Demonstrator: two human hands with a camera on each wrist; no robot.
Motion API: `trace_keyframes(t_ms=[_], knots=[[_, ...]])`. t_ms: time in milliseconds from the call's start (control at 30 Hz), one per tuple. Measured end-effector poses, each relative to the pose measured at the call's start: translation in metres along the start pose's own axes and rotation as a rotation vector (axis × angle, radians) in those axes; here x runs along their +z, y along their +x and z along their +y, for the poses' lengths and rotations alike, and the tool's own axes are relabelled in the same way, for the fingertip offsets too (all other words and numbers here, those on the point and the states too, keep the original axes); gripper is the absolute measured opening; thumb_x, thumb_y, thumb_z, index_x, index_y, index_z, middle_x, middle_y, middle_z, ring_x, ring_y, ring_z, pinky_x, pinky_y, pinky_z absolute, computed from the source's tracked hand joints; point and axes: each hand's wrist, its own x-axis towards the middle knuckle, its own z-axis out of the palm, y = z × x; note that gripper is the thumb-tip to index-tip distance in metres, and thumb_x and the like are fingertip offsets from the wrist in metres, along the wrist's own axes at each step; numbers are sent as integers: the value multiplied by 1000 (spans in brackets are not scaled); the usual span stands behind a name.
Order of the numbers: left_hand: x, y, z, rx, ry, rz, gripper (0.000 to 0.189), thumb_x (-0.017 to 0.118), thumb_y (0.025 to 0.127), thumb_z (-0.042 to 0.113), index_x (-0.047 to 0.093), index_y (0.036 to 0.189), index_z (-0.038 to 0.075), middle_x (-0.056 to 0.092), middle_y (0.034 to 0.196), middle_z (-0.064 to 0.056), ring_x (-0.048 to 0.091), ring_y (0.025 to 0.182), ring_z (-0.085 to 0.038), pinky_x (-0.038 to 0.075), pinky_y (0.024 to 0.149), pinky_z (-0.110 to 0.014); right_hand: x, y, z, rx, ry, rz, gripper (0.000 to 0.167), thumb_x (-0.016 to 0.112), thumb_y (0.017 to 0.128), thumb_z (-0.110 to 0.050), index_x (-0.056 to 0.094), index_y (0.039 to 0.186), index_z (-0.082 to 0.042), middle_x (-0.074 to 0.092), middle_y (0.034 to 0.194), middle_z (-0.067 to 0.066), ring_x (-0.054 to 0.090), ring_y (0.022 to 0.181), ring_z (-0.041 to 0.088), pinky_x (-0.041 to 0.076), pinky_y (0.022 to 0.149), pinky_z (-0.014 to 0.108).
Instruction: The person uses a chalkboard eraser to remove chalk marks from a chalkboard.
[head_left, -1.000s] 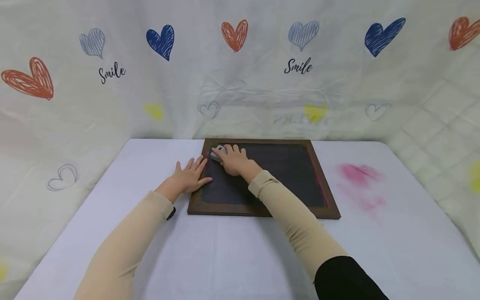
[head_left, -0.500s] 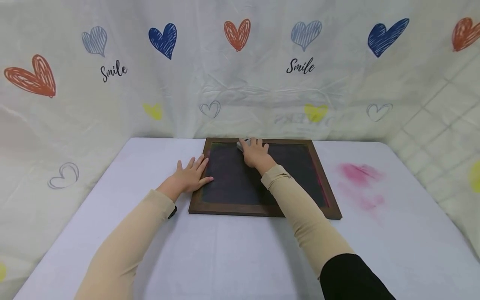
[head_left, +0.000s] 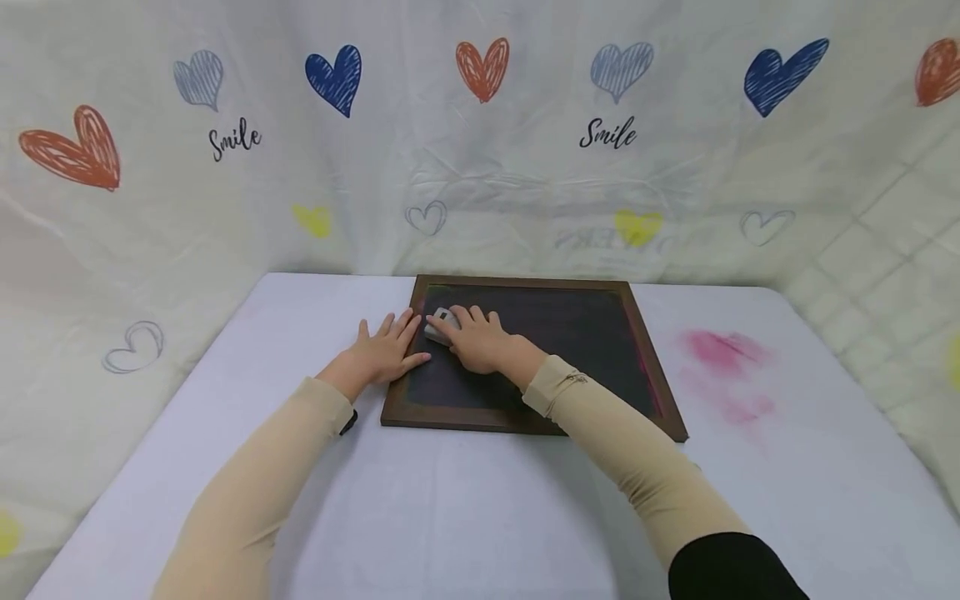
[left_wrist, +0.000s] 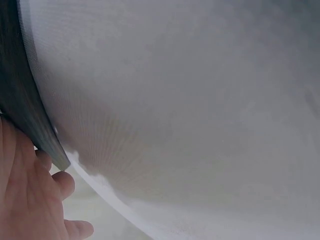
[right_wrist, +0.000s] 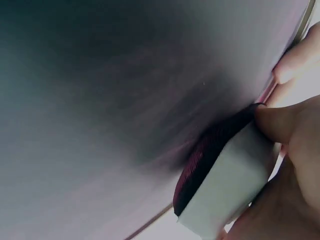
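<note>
A chalkboard (head_left: 555, 342) with a brown wooden frame lies flat on the white-covered table. My right hand (head_left: 480, 343) holds a grey felt eraser (head_left: 437, 327) against the board's upper left part. In the right wrist view the eraser (right_wrist: 225, 185) shows its dark felt side, marked with pink, on the board surface; the thumb is at one end. My left hand (head_left: 381, 353) lies spread over the left edge of the frame, fingers straight. Seen from the left wrist, that hand (left_wrist: 30, 185) rests against the dark frame edge (left_wrist: 27, 100).
Pink chalk smears (head_left: 723, 354) stain the white tablecloth (head_left: 465, 500) right of the board. Behind the table hangs a pale curtain (head_left: 525, 167) printed with hearts and the word "Smile".
My right hand moved the eraser rightward along the board's top, then back left to a spot slightly lower than at first. The left hand has stayed on the frame.
</note>
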Motion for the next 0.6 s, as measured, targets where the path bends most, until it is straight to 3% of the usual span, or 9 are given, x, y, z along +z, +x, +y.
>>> trace_keyframes(t_ms=[133,267,600], knots=[[-2,-1,2,-4,-1,-1,83,33,108,59,3,166,9,-2,172,-13,4,156,-39,2,116,-72,2,-11,7,-54,-5,-10,64,48,111,-30,17,166,-28,24,164,17,34,143,38,35,110,58],[-2,0,2,11,-16,-1,83,33,108,59,2,166,9,-3,172,-13,4,156,-39,1,116,-72,5,-21,32,-20,52,-8,65,48,111,-28,15,167,-27,23,165,17,34,141,39,34,108,57],[1,1,-1,12,-12,0,84,33,108,60,0,166,10,-5,172,-12,2,156,-39,0,116,-71,6,-65,131,311,160,3,65,43,112,-20,10,167,-17,15,164,28,23,144,51,27,107,66]])
